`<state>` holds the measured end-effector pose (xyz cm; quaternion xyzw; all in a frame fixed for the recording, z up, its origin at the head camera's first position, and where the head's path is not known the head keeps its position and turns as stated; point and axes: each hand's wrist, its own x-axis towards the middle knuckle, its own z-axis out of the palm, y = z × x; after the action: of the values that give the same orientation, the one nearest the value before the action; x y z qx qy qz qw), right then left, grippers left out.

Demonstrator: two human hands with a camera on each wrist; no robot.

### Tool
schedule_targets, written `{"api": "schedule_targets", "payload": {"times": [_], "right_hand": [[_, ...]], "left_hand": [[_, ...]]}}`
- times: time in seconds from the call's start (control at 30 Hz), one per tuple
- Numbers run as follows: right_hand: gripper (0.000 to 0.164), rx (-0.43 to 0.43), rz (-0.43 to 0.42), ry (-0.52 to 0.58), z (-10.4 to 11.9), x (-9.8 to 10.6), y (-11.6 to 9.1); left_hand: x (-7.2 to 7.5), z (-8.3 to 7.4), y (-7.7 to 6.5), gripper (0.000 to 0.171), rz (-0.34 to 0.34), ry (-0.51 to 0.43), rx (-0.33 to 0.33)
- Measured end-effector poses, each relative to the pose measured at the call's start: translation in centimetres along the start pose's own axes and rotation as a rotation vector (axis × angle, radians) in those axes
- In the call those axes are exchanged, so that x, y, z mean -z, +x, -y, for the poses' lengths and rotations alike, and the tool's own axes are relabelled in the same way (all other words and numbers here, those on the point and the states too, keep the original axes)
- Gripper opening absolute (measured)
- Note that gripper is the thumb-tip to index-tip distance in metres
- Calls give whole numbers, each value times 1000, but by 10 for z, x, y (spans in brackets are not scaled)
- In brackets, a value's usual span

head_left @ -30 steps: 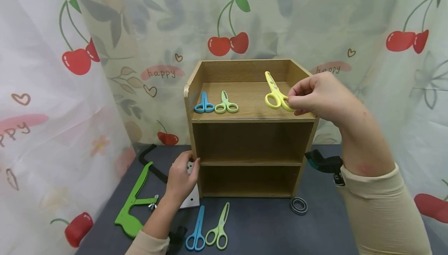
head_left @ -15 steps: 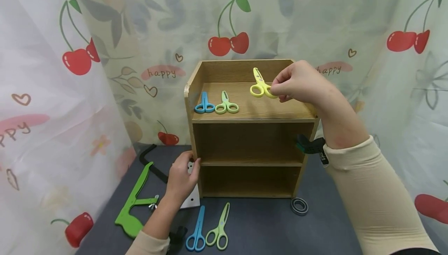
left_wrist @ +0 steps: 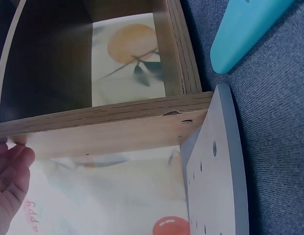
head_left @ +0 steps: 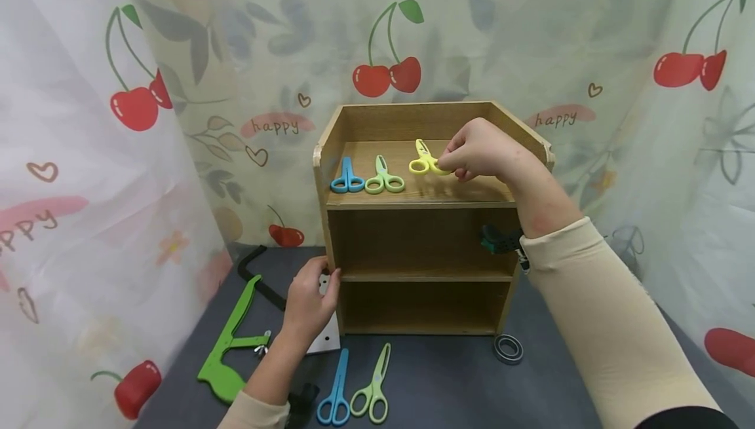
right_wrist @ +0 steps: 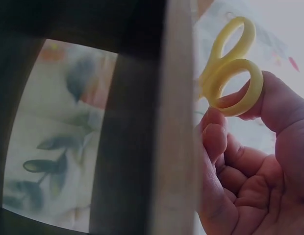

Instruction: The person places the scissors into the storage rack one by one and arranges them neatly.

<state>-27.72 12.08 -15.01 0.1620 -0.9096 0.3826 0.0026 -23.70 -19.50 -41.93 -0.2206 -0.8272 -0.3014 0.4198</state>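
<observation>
Yellow scissors [head_left: 425, 156]: over the top level of the wooden shelf unit [head_left: 413, 205], one finger loop [right_wrist: 256, 85] pinched by the right hand [head_left: 482, 149]; probably light, stiff, best held there. Left hand [head_left: 309, 299]: touches the unit's left side; whether it grips cannot be told.

yellow scissors [head_left: 426, 156] | loop in right hand [head_left: 480, 149] | tip rearward | over top tier, wooden shelf unit [head_left: 425, 278]
</observation>
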Motion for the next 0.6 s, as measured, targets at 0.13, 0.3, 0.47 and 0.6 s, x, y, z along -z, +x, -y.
{"api": "schedule_targets", "payload": {"times": [0.13, 0.3, 0.47, 0.6], "right_hand": [[14, -9, 11, -33, -4, -6, 7], [13, -35, 16, -74, -8, -13, 12], [16, -36, 7, -146, -12, -17, 13], [24, -28, -20, -221, -12, -20, 12]], "left_hand": [[0, 0, 0, 19, -2, 1, 3], [0, 1, 0, 19, 0, 8, 4], [-1, 1, 0, 18, -4, 2, -1], [-2, 2, 0, 19, -8, 6, -6]]}}
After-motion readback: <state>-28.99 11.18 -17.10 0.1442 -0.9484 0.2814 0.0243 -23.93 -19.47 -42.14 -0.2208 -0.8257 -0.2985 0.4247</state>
